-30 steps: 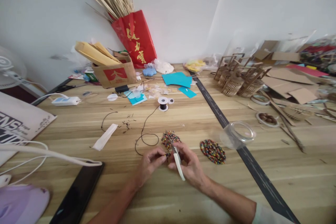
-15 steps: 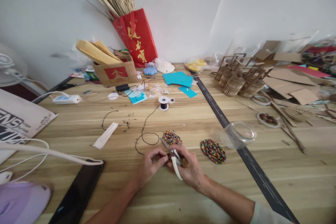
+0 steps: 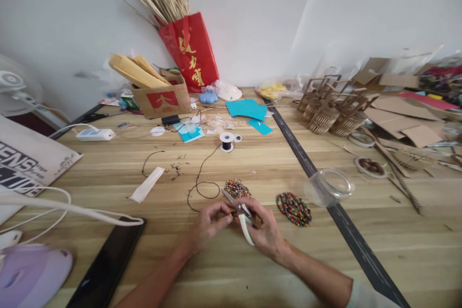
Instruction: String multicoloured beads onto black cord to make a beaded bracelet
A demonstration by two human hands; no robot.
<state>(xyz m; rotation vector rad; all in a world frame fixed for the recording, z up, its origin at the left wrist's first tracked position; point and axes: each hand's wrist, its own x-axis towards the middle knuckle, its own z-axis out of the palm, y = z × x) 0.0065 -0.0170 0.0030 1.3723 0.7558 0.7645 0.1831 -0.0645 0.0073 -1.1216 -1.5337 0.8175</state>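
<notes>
I see my right hand [image 3: 265, 231] wrapped around small white-handled scissors [image 3: 241, 214], its fingers closed on the handles and the blades slightly parted, tips pointing up and left. My left hand [image 3: 209, 224] pinches something tiny just beside the blades, thumb and forefinger pressed together; it is probably the end of the black cord [image 3: 200, 183], though the pinch hides it. That cord loops across the desk [image 3: 252, 163] back to a small spool [image 3: 226, 141]. I judge the cord to be light, limp and thin, so it will slip unless it is pinched close to the cut and kept taut. The small beaded disc [image 3: 236, 187] lies just beyond the scissors, the larger beaded disc [image 3: 293, 208] near my right hand; both look stiff yet easily unravelled, best held by the rim.
</notes>
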